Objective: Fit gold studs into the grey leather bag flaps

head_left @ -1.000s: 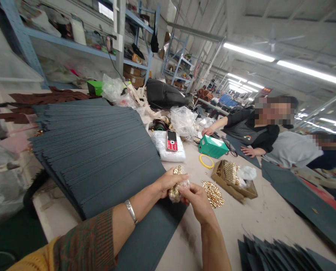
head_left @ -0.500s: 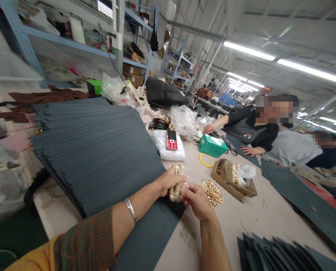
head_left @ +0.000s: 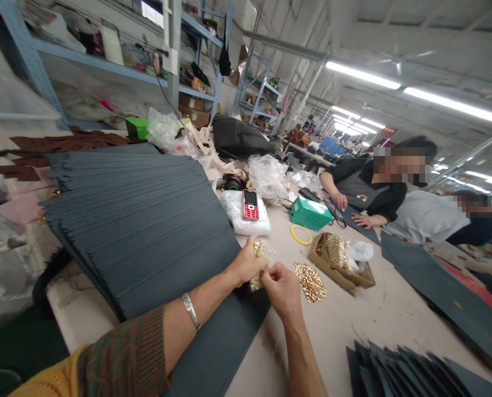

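- The left hand (head_left: 246,264) has its grip clenched around a small clear bag of gold fittings (head_left: 257,259), held just above the near edge of the fanned stack of dark grey sheets (head_left: 146,220).
- The right hand (head_left: 282,288) meets it from the near side; its fingertips pinch the bag's plastic, so both grips are closed on the same bag.
- Judged from how things lie, the work is at an early stage: the bag looks mostly full, and its mouth is too hidden by the fingers to tell whether it is open.
- A loose heap of gold fittings (head_left: 311,282) already lies on the desk (head_left: 353,325) just right of the hands, and an open brown box (head_left: 339,259) beside it holds more.
- Both forearms reach forward from the near edge of the desk, the left one with a silver bracelet (head_left: 190,311) at the wrist, and the hands touch in mid-air above the desk.
- Further back lie a red phone (head_left: 250,205), a green box (head_left: 311,213) and a yellow ring (head_left: 301,234).
- Two other people sit along the right edge of the desk, their hands well apart from these.
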`<state>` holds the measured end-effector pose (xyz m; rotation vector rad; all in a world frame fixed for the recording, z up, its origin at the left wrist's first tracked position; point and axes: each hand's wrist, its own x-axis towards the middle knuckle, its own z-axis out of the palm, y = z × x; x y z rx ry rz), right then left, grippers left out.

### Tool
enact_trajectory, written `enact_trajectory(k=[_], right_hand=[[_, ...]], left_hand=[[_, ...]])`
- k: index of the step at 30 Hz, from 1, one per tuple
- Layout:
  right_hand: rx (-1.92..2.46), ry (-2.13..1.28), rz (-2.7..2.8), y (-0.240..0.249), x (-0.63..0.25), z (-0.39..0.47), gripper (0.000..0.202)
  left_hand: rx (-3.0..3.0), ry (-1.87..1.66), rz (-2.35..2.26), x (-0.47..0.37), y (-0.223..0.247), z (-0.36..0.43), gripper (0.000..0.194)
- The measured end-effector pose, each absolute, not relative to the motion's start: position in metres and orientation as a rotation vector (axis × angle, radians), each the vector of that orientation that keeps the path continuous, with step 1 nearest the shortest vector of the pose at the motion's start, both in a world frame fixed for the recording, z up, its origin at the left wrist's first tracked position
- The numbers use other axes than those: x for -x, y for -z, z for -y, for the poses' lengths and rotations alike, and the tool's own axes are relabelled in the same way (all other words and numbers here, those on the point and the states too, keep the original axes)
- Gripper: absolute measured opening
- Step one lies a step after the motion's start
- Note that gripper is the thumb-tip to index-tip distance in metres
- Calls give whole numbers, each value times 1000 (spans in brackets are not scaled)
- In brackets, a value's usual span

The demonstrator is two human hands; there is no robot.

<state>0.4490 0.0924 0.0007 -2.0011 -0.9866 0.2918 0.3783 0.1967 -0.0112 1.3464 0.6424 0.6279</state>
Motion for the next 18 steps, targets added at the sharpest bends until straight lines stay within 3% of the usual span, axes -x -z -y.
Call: enact_trajectory(k=[18], right_hand=[[2046, -24, 1013, 15, -458, -88, 19]], left_hand=[[-1680, -624, -651, -373, 0, -188, 84]])
